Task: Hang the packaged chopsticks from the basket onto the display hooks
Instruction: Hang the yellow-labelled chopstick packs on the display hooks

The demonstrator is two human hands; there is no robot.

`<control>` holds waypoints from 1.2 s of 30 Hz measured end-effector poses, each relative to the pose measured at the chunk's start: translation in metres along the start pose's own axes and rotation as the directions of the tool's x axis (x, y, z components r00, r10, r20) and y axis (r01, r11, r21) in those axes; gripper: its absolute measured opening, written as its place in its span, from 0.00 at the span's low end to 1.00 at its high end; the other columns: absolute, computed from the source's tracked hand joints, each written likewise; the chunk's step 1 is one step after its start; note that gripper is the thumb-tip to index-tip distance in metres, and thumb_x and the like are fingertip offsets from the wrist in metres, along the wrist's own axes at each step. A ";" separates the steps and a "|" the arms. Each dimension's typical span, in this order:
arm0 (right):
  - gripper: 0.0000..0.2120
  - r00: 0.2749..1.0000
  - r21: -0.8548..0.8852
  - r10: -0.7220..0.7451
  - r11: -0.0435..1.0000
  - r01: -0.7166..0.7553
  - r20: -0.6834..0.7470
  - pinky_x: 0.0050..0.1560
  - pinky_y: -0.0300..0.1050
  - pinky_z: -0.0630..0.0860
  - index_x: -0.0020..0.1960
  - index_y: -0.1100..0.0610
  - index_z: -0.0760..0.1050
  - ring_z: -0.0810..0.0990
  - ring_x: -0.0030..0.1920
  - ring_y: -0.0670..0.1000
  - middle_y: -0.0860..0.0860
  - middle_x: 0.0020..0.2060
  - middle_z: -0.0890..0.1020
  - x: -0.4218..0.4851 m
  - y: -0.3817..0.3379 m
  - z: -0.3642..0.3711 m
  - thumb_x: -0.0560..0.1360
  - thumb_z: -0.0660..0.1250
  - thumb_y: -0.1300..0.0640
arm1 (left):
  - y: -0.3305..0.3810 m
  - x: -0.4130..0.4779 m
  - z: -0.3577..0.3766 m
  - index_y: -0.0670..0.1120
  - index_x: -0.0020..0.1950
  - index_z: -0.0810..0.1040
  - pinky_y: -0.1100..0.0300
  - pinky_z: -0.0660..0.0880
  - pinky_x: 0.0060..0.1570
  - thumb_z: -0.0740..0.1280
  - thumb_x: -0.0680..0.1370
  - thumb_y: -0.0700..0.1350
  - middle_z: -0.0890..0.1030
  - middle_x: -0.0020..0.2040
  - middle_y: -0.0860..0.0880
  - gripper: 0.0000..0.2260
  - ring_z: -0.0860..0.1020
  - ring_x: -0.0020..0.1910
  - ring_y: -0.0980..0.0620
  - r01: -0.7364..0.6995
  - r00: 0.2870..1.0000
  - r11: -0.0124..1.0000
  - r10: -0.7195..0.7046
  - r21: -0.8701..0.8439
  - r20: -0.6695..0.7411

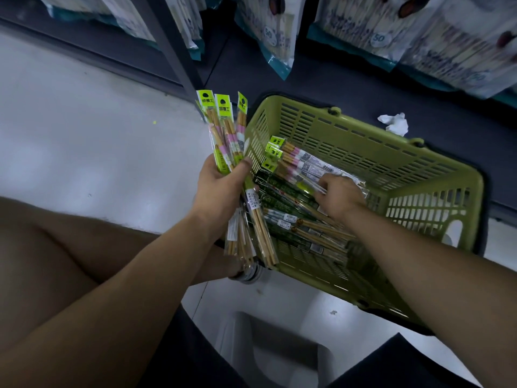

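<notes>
Clenched round a bundle of chopstick packets (223, 130), my left grip (221, 183) holds them fanned, lime header cards upward and bare wooden ends hanging below my wrist; the bundle is just left of the basket, above its near corner. My right grip (338, 194) is down inside the green basket (419, 152), fingers curled onto the pink-banded packets (302, 161) lying there; whether they pinch one or only press on it I cannot tell, since my knuckles hide the fingertips. Those packets lie on top, along the far-left side of the basket, header cards toward its left wall; under and nearer than them lies a heap of dark green packets (282, 208). The basket sits at the foot of the shelving, its far side on the dark shelf base (321, 88); a crumpled white paper (394, 123) lies on that base just beyond the rim. Hanging bags (363, 23) fill the display above; pale floor (84, 135) spreads to the left, and a grey stool (268, 345) shows between my arms.
</notes>
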State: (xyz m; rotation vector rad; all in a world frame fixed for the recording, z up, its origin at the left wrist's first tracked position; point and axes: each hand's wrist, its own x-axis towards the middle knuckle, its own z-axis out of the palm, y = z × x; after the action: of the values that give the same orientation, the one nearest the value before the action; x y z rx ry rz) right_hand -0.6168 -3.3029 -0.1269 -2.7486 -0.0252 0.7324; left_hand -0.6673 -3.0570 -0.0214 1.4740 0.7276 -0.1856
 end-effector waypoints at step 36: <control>0.08 0.638 0.456 -0.080 0.632 0.627 -0.766 0.30 0.39 0.75 0.47 0.54 0.79 0.81 0.34 0.50 0.57 0.36 0.83 -0.219 -0.145 -0.411 0.77 0.74 0.50 | 0.276 -0.141 0.083 0.56 0.59 0.79 0.62 0.80 0.51 0.77 0.74 0.49 0.88 0.52 0.53 0.16 0.85 0.54 0.54 -0.558 0.575 0.773 0.622 -0.302 0.531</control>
State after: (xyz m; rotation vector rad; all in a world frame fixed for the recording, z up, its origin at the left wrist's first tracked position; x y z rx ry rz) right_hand -0.5977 -3.2985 0.3602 -1.9657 -0.1498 -0.4047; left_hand -0.6015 -3.1444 0.2803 1.3661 -0.3113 -0.0875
